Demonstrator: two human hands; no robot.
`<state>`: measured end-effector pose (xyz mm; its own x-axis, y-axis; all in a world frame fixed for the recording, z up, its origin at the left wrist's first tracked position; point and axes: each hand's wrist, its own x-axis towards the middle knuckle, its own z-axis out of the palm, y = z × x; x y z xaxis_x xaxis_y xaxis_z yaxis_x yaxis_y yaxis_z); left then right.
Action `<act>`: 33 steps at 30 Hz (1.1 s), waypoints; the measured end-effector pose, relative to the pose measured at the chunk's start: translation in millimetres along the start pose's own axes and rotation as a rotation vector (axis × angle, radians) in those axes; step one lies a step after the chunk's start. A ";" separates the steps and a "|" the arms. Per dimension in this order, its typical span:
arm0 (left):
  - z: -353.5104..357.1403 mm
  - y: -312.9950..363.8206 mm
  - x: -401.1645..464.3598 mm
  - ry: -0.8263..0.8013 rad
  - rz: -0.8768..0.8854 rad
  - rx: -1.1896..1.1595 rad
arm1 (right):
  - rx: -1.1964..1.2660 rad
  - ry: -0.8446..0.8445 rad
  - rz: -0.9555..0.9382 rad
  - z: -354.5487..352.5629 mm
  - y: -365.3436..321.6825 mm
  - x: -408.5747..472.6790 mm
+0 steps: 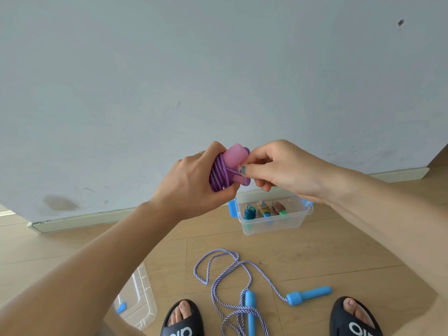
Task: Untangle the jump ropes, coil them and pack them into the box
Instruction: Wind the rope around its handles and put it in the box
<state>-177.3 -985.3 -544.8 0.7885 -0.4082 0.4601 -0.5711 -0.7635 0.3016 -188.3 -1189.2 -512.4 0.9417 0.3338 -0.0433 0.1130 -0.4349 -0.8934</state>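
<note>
Up at chest height, the purple rope (219, 177) sits wound round its pink handles (234, 156), gripped by the left hand (194, 180); right hand (274, 166) fingers pinch the loose end. The cord looks light, springy and slick, so hold the coil itself. Below, the box (271, 223) holds three bundles.

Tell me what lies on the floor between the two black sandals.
In the head view, the loose striped jump rope lies between the black sandals, with one blue handle upright in frame among its tangles and the other nearer the right sandal.
</note>
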 end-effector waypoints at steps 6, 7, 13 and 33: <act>3.8 0.2 -2.2 -0.037 0.018 -0.090 | 0.025 -0.132 0.088 -2.1 -2.9 -6.3; 5.0 0.7 -2.0 -0.046 -0.001 -0.115 | 0.055 -0.137 0.094 -2.4 -2.7 -6.4; 8.6 -1.9 1.8 -0.104 -0.101 -0.257 | 0.380 -0.138 0.151 -3.8 3.2 -3.0; 4.6 8.0 1.4 -0.132 -0.247 -0.525 | 0.501 -0.140 0.136 9.4 9.7 -3.3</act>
<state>-179.7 -994.2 -545.5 0.9148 -0.3345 0.2263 -0.3772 -0.5077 0.7746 -193.2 -1186.6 -525.1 0.8820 0.4258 -0.2019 -0.2040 -0.0411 -0.9781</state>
